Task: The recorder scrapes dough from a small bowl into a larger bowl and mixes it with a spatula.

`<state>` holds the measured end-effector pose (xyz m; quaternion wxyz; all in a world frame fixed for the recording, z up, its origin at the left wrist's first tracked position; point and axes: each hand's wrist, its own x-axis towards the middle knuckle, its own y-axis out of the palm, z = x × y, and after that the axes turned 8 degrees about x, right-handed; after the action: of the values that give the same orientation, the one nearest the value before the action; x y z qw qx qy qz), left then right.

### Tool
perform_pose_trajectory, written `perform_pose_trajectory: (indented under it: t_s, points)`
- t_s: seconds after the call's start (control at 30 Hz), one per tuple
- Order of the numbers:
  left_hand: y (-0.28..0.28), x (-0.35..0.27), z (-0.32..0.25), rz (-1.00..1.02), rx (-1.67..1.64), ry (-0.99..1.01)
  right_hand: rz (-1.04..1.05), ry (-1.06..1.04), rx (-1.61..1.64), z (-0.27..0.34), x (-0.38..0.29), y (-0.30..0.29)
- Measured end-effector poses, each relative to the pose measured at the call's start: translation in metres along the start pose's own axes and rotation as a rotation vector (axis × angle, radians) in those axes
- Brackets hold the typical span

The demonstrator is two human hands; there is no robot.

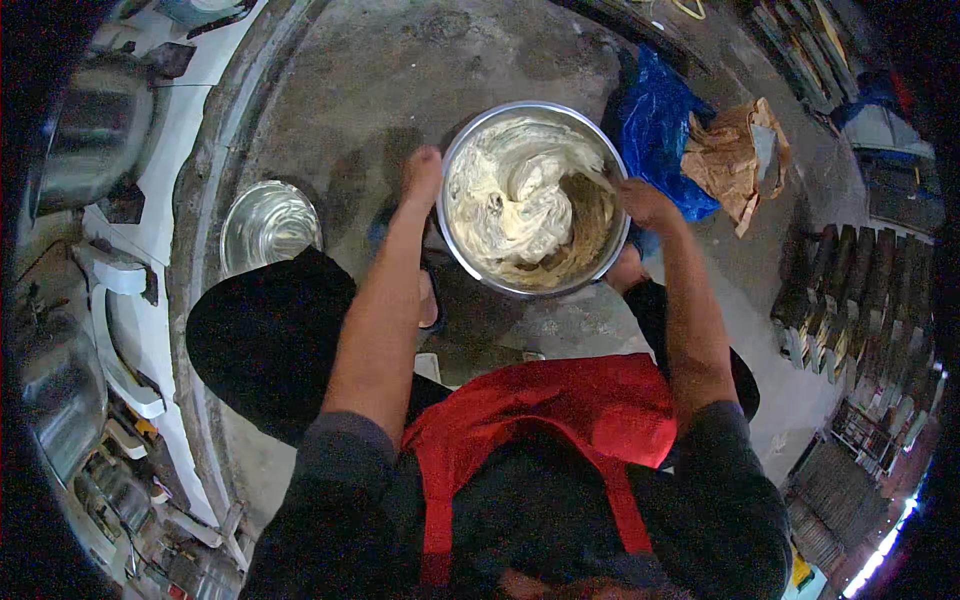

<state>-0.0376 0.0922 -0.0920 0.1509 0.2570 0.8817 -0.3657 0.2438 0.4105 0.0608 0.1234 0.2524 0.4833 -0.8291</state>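
Observation:
A large round metal bowl (459,259) is in front of me, low between my feet. Inside it is a thick, pale cream mixture (525,206), swirled and heaped towards the left, with a thinner smear along the lower right wall. My left hand (424,176) grips the bowl at its left rim, thumb up, the fingers mostly hidden behind the side. At the opposite rim, my right hand (646,204) is closed on the edge. I wear a red apron (540,390) over dark clothes.
Left of the bowl, beside my knee, stands a metal bucket (271,225) with whitish residue inside. A blue plastic bag (664,135) and a crumpled brown paper bag (724,157) lie to the right on the concrete floor (420,67). Stacked wood (862,292) lines the far right; large metal vessels (97,135) the left.

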Motion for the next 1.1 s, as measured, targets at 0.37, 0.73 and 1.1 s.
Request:
perform_pose_trajectory:
  t_s: [0.37, 0.73, 1.1]
  points:
    - [0.037, -0.034, 0.021, -0.204, -0.006, 0.037, 0.166, 0.186, 0.327, 0.084, -0.043, 0.056]
    - [0.049, 0.098, -0.081, 0.194, 0.466, 0.589, 0.007, 0.069, 0.158, 0.027, 0.110, -0.036]
    - [-0.004, -0.015, -0.006, -0.071, 0.171, 0.055, 0.081, 0.299, -0.048, 0.092, -0.006, -0.015]
